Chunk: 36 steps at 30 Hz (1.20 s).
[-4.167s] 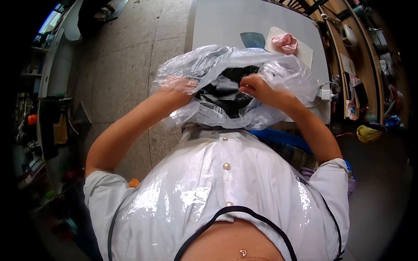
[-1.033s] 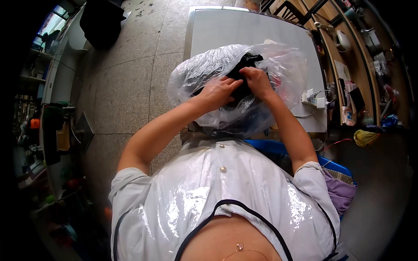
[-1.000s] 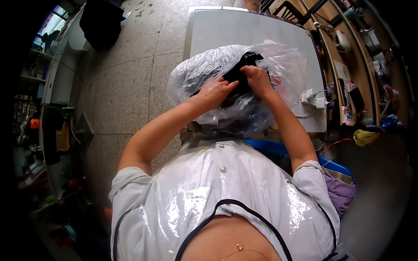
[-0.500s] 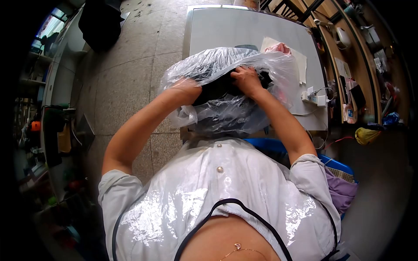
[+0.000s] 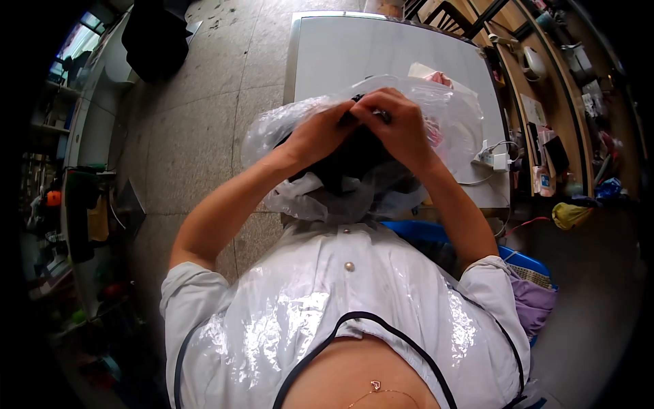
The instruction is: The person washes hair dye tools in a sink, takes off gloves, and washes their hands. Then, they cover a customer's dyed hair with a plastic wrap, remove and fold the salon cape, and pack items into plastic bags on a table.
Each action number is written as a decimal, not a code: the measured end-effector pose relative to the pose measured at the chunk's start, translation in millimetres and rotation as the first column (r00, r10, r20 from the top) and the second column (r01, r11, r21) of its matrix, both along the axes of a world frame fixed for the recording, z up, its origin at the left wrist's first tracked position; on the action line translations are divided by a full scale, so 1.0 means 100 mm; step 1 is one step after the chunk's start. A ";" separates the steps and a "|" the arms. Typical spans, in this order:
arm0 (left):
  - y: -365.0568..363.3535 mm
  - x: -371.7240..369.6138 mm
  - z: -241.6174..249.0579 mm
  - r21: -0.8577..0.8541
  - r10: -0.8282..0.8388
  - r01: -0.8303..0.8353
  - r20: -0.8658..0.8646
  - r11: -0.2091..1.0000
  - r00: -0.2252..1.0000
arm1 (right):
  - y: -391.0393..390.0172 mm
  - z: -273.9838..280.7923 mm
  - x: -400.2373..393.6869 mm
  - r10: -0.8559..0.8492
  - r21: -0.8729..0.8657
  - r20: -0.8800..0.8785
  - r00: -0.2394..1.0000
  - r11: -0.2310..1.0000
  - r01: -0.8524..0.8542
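Note:
A clear plastic bag [image 5: 449, 102] lies spread over the near part of the white table [image 5: 381, 51]. Inside its opening is a dark, soft item [image 5: 351, 160], which looks like black cloth. My left hand [image 5: 325, 133] and my right hand [image 5: 395, 123] meet above it, fingertips close together. Both hands have bent fingers closed on a raised part of the dark item. Pink and cream cloth [image 5: 439, 76] shows behind the bag, partly under the plastic.
A white power adapter [image 5: 501, 162] with cables sits at the table's right edge. Wooden shelves [image 5: 558, 102] with small things stand to the right. A blue basket [image 5: 524, 259] with purple cloth [image 5: 535, 294] is by my right side. A black object [image 5: 157, 41] stands at upper left.
My hands have come together from apart and risen with part of the dark item. The plastic has been pushed outward, and more of the dark item is uncovered.

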State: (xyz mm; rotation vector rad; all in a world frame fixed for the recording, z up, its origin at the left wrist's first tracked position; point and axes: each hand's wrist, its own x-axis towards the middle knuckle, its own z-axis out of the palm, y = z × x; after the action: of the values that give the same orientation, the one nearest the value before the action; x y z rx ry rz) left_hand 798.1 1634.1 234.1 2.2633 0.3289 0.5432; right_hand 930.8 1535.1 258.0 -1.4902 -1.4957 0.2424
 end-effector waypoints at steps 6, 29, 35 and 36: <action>0.00 -0.43 0.59 -0.153 -0.203 0.164 -0.284 0.974 0.937 | -0.18 -0.35 0.38 -0.122 -0.245 -0.323 0.938 0.969 0.041; 1.48 -1.24 1.08 -0.591 0.181 0.625 0.784 0.510 0.594 | -0.19 -1.20 0.43 -0.044 -0.590 -0.087 0.995 0.808 -0.016; 2.18 -1.83 0.68 -0.562 0.543 -0.168 0.610 0.810 0.577 | -0.25 -1.14 0.68 -0.163 -0.694 0.096 0.982 0.697 0.184; 2.03 -1.76 0.70 -0.659 0.570 -0.041 0.617 0.751 0.542 | -0.24 -1.08 0.72 -0.152 -0.677 0.162 0.975 0.702 0.222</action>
State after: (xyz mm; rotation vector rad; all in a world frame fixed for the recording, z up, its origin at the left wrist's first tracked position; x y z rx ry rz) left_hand 621.9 1836.9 303.7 1.1571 0.3822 1.3916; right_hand 1003.0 1511.2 150.1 -2.2701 -1.3685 0.6777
